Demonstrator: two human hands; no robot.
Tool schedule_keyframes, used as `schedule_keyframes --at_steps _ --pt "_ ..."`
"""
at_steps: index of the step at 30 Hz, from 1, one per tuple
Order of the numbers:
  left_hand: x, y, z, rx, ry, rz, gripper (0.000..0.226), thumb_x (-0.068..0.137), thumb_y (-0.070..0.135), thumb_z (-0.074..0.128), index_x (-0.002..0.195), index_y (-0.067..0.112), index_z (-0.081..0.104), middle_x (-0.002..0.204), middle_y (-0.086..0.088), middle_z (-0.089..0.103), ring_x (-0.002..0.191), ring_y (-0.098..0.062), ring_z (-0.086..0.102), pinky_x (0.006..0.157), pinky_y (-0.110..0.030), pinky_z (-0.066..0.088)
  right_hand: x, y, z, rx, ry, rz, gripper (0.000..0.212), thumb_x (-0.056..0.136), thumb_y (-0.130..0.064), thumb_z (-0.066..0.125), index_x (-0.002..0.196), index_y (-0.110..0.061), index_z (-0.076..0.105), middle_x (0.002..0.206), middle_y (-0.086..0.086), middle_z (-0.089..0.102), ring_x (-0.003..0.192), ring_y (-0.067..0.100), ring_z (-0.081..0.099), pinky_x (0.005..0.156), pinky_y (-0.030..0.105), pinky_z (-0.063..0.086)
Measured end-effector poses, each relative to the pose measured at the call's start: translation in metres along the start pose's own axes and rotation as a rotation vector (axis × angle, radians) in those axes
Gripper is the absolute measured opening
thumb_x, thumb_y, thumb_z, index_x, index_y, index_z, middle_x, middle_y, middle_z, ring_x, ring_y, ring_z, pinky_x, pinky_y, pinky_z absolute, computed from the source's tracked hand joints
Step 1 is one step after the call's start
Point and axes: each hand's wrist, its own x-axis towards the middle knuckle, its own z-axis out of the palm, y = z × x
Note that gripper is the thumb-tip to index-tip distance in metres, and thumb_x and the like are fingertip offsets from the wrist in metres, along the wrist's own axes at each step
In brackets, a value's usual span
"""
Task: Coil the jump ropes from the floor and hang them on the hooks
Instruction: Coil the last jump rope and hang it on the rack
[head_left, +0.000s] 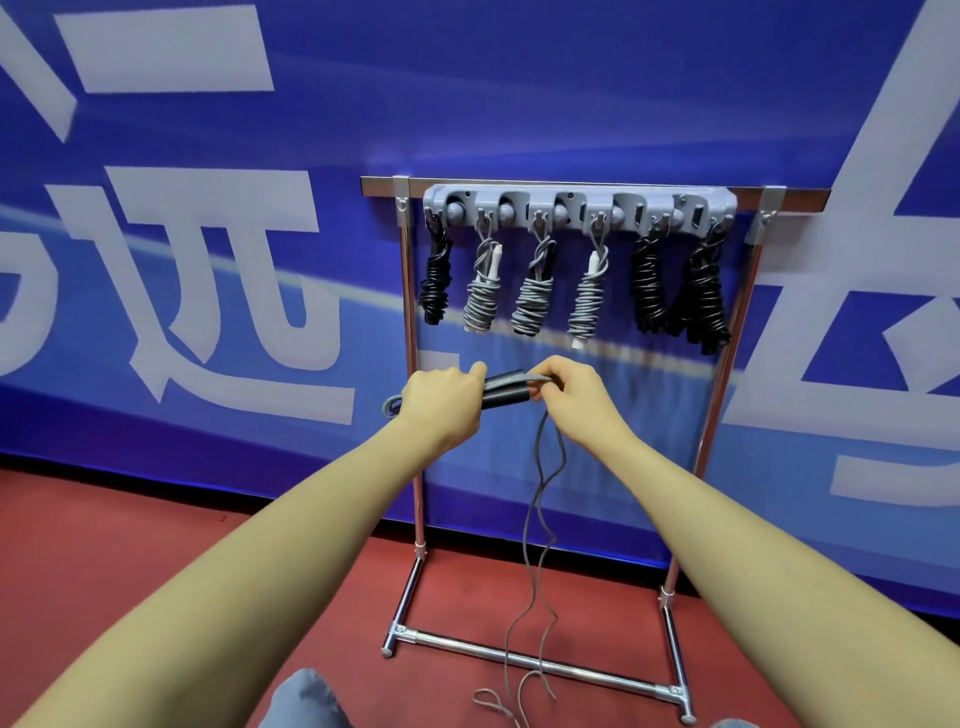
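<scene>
My left hand (441, 402) grips the two black handles (506, 393) of a grey jump rope, held level in front of the rack. My right hand (571, 387) pinches the grey cord at the handles' right end. Two strands of the cord (540, 519) hang down from there to the red floor, where the loose end loops (498, 701). A short grey loop (393, 405) sticks out left of my left hand. Above, the grey hook bar (579, 203) carries several coiled ropes, black ones (435, 283) and grey ones (532, 299).
The hook bar sits on a chrome rack (413, 415) with a floor crossbar (535, 660) and feet. A blue banner wall (208, 312) stands right behind it. The floor is red (156, 530). My knee (304, 699) shows at the bottom edge.
</scene>
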Motion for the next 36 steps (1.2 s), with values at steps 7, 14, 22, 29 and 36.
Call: schedule_keyframes --at_steps 7,14,22,29,36 --pt "-0.004 -0.004 -0.003 -0.073 0.026 0.083 0.006 0.092 0.014 0.041 0.096 0.01 0.042 0.08 -0.01 0.056 0.064 -0.032 0.046 0.056 -0.034 0.036 0.006 0.003 -0.001 0.009 0.004 0.015 0.02 0.094 -0.001 0.04 0.097 -0.009 0.058 0.087 0.001 0.06 0.063 0.012 0.049 0.054 0.017 0.038" --pt "-0.001 -0.002 -0.018 -0.236 0.193 0.036 0.009 0.095 0.018 0.041 0.097 0.01 0.041 0.088 -0.012 0.062 0.076 -0.037 0.056 0.059 -0.034 0.032 0.007 0.009 -0.003 -0.092 -0.108 0.012 0.021 0.099 -0.012 0.038 0.093 -0.007 0.058 0.074 0.005 0.057 0.063 0.012 0.053 0.052 0.012 0.037" --pt "0.016 -0.008 -0.013 -0.288 0.101 -0.242 0.012 0.091 0.003 0.043 0.102 0.002 0.048 0.095 -0.015 0.062 0.071 -0.032 0.049 0.061 -0.035 0.035 -0.004 0.005 -0.005 -0.064 -0.249 0.044 0.012 0.089 -0.012 0.055 0.081 -0.005 0.059 0.059 0.001 0.045 0.046 0.013 0.045 0.044 0.026 0.046" --pt "0.007 -0.014 -0.002 -0.108 -0.063 -0.174 0.021 0.087 0.006 0.055 0.107 0.006 0.05 0.095 -0.008 0.06 0.073 -0.027 0.052 0.061 -0.033 0.036 0.001 -0.019 -0.009 -0.608 -0.038 -0.304 0.021 0.085 -0.009 0.051 0.096 -0.013 0.068 0.086 0.002 0.066 0.078 0.024 0.055 0.065 0.033 0.042" --pt "0.001 -0.011 -0.002 0.099 0.016 0.211 0.006 0.093 0.01 0.041 0.098 0.009 0.043 0.089 -0.009 0.064 0.072 -0.034 0.059 0.055 -0.033 0.034 0.019 -0.036 -0.009 0.043 0.069 -0.008 0.021 0.093 -0.008 0.052 0.106 -0.014 0.068 0.066 -0.003 0.058 0.044 0.014 0.052 0.044 0.032 0.053"
